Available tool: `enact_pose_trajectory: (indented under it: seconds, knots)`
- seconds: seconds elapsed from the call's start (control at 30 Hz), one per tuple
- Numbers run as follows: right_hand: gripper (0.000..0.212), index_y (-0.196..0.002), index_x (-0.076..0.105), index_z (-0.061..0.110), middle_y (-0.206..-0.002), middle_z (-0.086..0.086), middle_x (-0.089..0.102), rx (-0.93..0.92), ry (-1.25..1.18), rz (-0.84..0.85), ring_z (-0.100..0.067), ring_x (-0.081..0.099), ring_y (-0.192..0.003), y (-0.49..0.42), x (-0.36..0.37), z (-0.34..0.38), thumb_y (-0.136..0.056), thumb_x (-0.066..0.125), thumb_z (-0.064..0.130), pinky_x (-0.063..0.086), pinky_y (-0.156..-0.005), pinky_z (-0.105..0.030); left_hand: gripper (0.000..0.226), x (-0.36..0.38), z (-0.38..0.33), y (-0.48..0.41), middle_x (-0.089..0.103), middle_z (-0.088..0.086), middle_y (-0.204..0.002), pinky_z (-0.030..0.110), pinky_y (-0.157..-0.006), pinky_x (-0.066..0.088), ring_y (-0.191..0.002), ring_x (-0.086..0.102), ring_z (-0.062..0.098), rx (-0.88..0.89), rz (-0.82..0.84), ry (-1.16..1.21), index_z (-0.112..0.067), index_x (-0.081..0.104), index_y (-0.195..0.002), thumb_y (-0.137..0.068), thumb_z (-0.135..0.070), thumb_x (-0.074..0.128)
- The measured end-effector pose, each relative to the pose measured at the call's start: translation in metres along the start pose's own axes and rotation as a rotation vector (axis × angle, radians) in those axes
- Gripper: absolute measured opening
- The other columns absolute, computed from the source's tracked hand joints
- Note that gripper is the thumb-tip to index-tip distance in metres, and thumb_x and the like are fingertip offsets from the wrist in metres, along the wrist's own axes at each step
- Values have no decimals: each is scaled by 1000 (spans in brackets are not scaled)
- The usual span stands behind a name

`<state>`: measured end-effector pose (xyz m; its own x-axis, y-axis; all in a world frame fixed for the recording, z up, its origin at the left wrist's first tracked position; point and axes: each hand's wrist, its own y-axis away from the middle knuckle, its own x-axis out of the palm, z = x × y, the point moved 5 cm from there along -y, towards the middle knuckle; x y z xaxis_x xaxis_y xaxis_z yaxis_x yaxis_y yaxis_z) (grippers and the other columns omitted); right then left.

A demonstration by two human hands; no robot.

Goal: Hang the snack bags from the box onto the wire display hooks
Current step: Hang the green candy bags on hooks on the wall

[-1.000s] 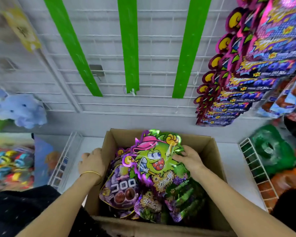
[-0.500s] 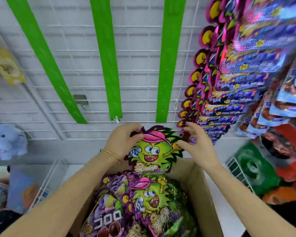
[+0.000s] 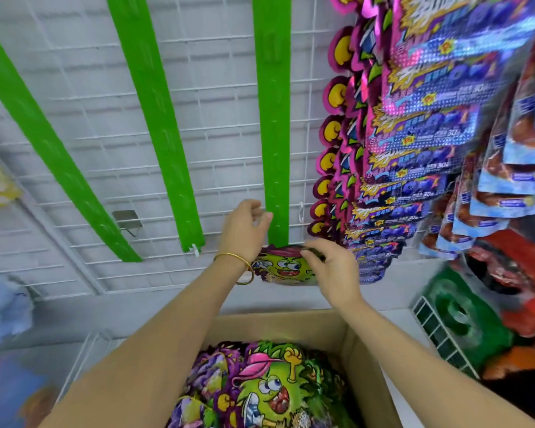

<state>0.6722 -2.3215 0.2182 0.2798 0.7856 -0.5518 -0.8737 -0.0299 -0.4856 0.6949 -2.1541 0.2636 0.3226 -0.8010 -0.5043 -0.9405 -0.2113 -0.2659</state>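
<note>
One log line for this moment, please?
step: hanging | right hand: pinches snack bag | left hand: at green strip end, grip unclear | box: more bags inside

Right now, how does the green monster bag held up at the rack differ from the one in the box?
The held bag is up at the wire grid, below a green strip; the box bag lies on the pile in the cardboard box. The right hand pinches the held bag's top; nothing touches the box bag. Both show the same green face and pink cap.

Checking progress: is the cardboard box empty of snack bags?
No, the cardboard box holds a pile of green and purple snack bags.
</note>
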Motion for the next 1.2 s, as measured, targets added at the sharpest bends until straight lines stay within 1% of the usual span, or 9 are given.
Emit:
enact_pose_trajectory:
  seconds: [0.13, 0.27, 0.37, 0.5, 0.7, 0.87, 1.03, 1.1, 1.2]
  knots:
    - [19, -104, 69, 12, -95, -1, 72, 121, 20, 65, -20, 64, -83, 0, 10, -16, -88, 63, 21, 48, -71, -30, 35, 21, 8, -6, 59, 11, -102, 34, -90, 48, -96, 57, 23, -92, -59, 45, -2, 50, -110, -84, -20, 64]
    - [15, -96, 67, 13, -83, 1, 67, 177, -23, 134, -19, 60, -76, -7, 16, -18, -88, 62, 25, 46, -68, -32, 35, 30, 11, -6, 50, -6, -80, 23, -73, 40, -82, 52, 15, -137, -87, 86, -6, 49, -105, -81, -23, 68]
    - [14, -94, 65, 14, -82, 1, 65, 200, -44, 139, -20, 59, -76, -14, 17, -18, -89, 60, 27, 48, -69, -35, 18, 32, 14, -8, 47, -6, -67, 24, -66, 37, -69, 47, 14, -104, -16, 8, -13, 50, -82, -82, -22, 66]
    - [20, -99, 64, 12, -89, -3, 67, 190, -25, 140, -22, 60, -81, -24, 20, -12, -90, 59, 29, 48, -71, -36, 35, 28, 13, -6, 44, -2, -56, 17, -53, 36, -52, 45, 5, -43, 101, -5, -21, 42, -57, -84, -15, 63]
    - [23, -95, 61, 10, -86, -7, 67, 115, 118, 131, -28, 61, -79, -32, 21, 2, -92, 54, 32, 48, -71, -41, 41, 24, 19, -6, 35, 3, -55, 30, -55, 28, -56, 33, 16, -111, 187, -19, -16, 34, -56, -86, -23, 61]
    - [23, -91, 56, 10, -83, -7, 65, 33, 245, 87, -30, 60, -76, -33, 20, 14, -94, 49, 32, 41, -68, -38, 32, 23, 18, -5, 58, 23, -75, 39, -69, 43, -71, 49, 22, -116, 224, -10, -1, 57, -77, -89, -30, 55]
    - [22, -87, 53, 11, -83, -8, 65, 44, 257, 167, -31, 59, -77, -26, 27, 6, -95, 49, 32, 35, -62, -35, 36, 23, 17, -4, 32, 2, -58, 26, -52, 23, -56, 30, 16, -102, 223, 6, -14, 39, -61, -89, -27, 56]
    - [22, -81, 48, 14, -81, -9, 64, 56, 243, 188, -32, 59, -76, -22, 30, 0, -94, 50, 31, 35, -61, -34, 40, 22, 19, -3, 36, 6, -59, 23, -51, 27, -59, 37, 19, -95, 215, 19, -15, 34, -58, -89, -27, 56]
    - [21, -80, 45, 16, -81, -10, 63, 66, 234, 218, -33, 60, -76, -17, 36, -8, -94, 51, 31, 37, -62, -35, 35, 21, 20, 0, 44, 12, -63, 24, -56, 33, -62, 42, 18, -63, 229, 19, -7, 45, -62, -88, -27, 57]
